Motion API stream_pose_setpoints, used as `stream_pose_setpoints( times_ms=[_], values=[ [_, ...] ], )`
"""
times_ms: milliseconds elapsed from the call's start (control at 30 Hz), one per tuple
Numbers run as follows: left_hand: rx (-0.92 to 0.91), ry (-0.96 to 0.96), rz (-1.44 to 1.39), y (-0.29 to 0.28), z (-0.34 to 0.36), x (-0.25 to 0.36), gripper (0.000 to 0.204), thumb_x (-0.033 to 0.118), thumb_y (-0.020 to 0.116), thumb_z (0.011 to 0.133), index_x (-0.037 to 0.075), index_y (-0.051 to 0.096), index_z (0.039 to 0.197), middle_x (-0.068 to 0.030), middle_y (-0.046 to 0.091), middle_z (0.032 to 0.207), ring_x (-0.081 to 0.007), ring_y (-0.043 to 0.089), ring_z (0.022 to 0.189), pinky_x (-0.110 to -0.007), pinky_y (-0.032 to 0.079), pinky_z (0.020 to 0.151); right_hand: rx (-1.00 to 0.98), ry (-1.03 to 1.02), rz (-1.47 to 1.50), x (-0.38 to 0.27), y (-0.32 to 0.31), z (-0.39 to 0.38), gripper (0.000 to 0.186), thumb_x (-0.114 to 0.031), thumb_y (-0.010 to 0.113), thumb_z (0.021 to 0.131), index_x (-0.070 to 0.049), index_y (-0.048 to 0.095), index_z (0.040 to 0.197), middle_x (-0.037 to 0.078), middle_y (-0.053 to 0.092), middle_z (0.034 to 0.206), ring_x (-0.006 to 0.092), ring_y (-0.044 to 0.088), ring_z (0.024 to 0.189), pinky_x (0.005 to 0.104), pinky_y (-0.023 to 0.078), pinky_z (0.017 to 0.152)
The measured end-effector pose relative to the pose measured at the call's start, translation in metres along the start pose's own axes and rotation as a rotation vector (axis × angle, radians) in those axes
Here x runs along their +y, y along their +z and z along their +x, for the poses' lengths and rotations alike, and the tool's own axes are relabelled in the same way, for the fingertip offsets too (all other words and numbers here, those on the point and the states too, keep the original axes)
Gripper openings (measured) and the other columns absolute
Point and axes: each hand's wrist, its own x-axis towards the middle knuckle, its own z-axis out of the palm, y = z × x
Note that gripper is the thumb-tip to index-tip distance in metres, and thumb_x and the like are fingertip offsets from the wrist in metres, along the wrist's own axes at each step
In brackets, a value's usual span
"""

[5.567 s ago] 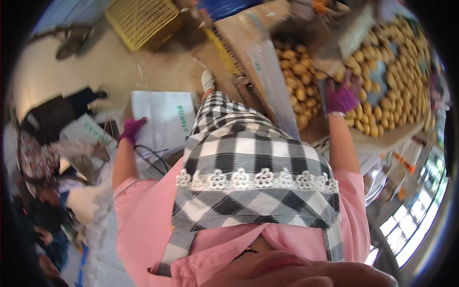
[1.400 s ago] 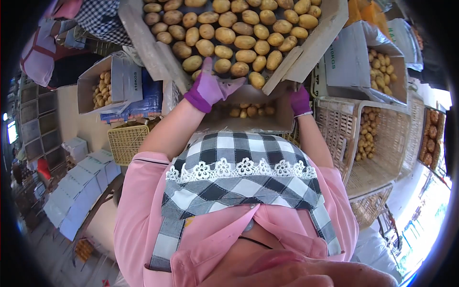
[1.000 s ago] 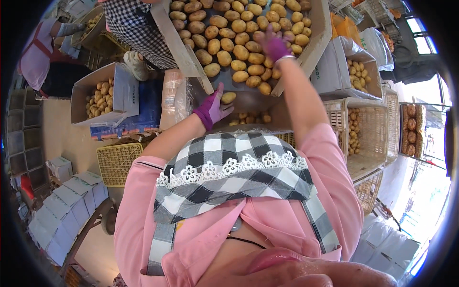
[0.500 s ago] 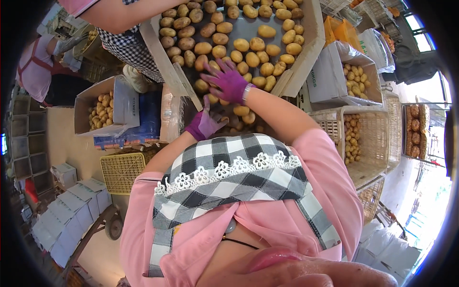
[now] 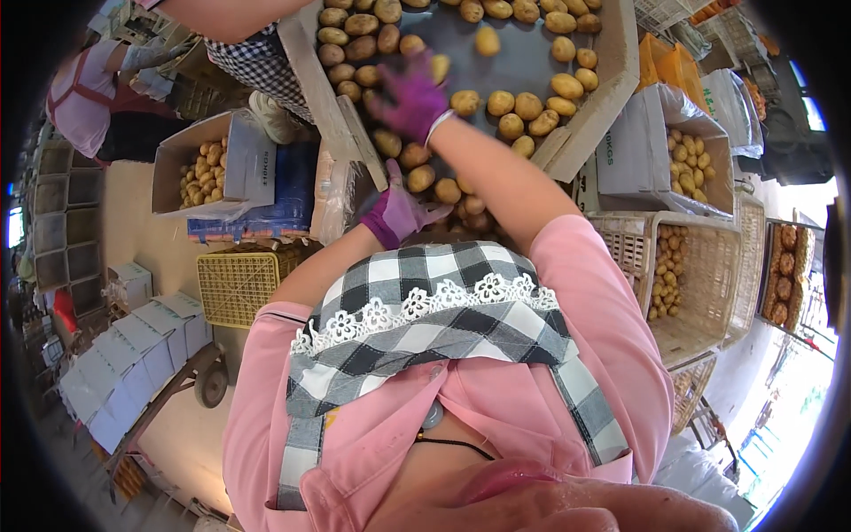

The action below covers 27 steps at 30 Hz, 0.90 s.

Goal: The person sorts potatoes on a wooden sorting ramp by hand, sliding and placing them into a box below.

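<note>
My right hand (image 5: 413, 99), in a purple glove, reaches over the wooden-sided sorting tray (image 5: 523, 66). Motion blurs it, but its fingers look spread among the potatoes (image 5: 361, 48). A single potato (image 5: 440, 68) lies against its fingertips; I see nothing gripped. My left hand (image 5: 401, 209), also gloved in purple, is held open at the tray's narrow near outlet, thumb pointing up. Beside it, several potatoes (image 5: 421, 178) lie in the outlet, with more below it, partly hidden by my right forearm and the checked apron.
Left of the tray, a carton of potatoes (image 5: 206, 173) stands by a yellow crate (image 5: 238, 288). On the right are another potato carton (image 5: 687, 164) and a pale plastic crate (image 5: 700, 275). Another person's arm (image 5: 235, 13) reaches in at the upper left; a second person (image 5: 89, 97) works farther left.
My right hand has moved away from me, deeper into the tray. Potatoes in the middle have shifted toward the outlet, baring more tray floor. My left hand stays by the outlet. The view has shifted slightly.
</note>
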Motion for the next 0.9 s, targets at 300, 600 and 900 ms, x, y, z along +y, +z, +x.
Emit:
stream_pose_setpoints(
  times_ms=[300, 600, 900],
  values=[
    [-0.290, 0.012, 0.164, -0.042, -0.011, 0.013, 0.040, 0.035, 0.041, 0.095, 0.012, 0.042, 0.128, -0.0090, 0.046, 0.133, -0.0286, 0.040, 0.126, -0.051, 0.031, 0.106, -0.737, -0.181, -0.064, 0.093, -0.140, -0.017, 0.038, -0.023, 0.066, 0.079, -0.013, 0.060, 0.116, 0.013, 0.059, 0.121, 0.0322, 0.055, 0.113, 0.0400, 0.047, 0.092],
    [-0.197, -0.099, 0.137, -0.030, 0.000, 0.007, 0.075, 0.061, 0.055, 0.084, 0.021, 0.029, 0.141, -0.0083, 0.035, 0.140, -0.0329, 0.036, 0.123, -0.050, 0.031, 0.108, -0.213, 0.651, -0.379, 0.170, -0.088, 0.134, 0.063, -0.055, 0.035, 0.088, -0.012, 0.047, 0.133, 0.021, 0.048, 0.135, 0.0396, 0.046, 0.123, 0.0607, 0.028, 0.103],
    [-0.550, -0.814, -1.355, -0.036, 0.002, 0.007, 0.066, 0.064, 0.032, 0.090, 0.028, 0.021, 0.144, -0.0106, 0.027, 0.149, -0.0417, 0.028, 0.132, -0.058, 0.022, 0.109, -0.212, -0.022, -0.235, 0.010, -0.020, 0.026, 0.062, -0.045, 0.048, 0.087, -0.015, 0.038, 0.139, 0.016, 0.032, 0.146, 0.0401, 0.027, 0.135, 0.0626, 0.024, 0.104]
  ],
)
